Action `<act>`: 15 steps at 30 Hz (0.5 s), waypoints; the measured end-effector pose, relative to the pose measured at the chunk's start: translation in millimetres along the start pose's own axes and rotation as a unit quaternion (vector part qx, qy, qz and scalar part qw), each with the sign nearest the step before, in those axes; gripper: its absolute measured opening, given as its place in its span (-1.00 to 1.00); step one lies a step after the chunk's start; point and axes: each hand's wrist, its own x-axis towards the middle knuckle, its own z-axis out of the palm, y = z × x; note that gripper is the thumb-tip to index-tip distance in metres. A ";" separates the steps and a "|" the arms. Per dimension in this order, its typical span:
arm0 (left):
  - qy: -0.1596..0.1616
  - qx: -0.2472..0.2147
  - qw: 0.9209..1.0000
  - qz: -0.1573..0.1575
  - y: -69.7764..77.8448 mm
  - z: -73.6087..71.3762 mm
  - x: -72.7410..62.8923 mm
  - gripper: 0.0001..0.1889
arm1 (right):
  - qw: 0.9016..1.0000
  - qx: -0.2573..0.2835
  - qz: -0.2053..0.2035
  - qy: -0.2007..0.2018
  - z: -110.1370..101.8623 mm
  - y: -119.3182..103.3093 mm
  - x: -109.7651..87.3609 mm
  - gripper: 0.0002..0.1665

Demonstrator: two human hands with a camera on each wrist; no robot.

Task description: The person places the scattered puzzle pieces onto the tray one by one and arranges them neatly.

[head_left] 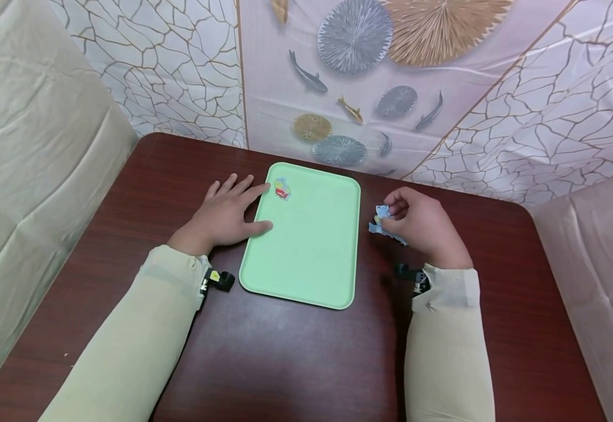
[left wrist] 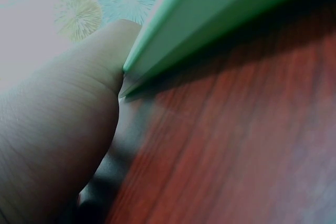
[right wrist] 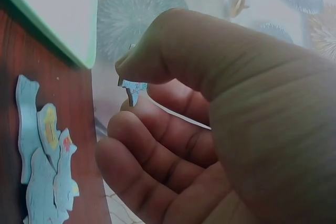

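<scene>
My right hand [head_left: 417, 225] pinches a small light-blue puzzle piece [right wrist: 135, 86] between thumb and fingers, just right of the tray. Below it on the table lie several light-blue puzzle pieces [right wrist: 44, 187], some with yellow or red patches, partly covered by the hand in the head view. The pale green tray [head_left: 301, 252] lies lengthwise in front of me. In its far left corner sit joined-looking pieces in red, yellow and blue [head_left: 282, 189]. My left hand [head_left: 227, 214] is spread at the tray's left side, with thumb and index finger over the rim.
The dark reddish-brown table [head_left: 285, 357] reaches back to a patterned cloth [head_left: 306, 111] hanging along its far edge. Pale fabric [head_left: 27, 146] hangs at the left side, and more of it [head_left: 596, 252] at the right.
</scene>
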 end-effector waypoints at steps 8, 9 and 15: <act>-0.001 -0.001 1.000 -0.002 -1.3 -0.5 -0.3 -0.01 | 1.000 0.013 -0.009 -0.007 3.0 -11.1 4.2 -0.65; -0.003 -0.001 1.000 -0.001 -1.6 -0.3 0.0 -0.01 | 1.000 0.013 -0.009 -0.006 3.4 -12.5 4.7 -0.65; 0.000 0.002 1.000 0.000 -2.1 -0.4 0.3 -0.01 | 1.000 0.017 -0.021 -0.006 7.0 -21.4 10.2 -0.69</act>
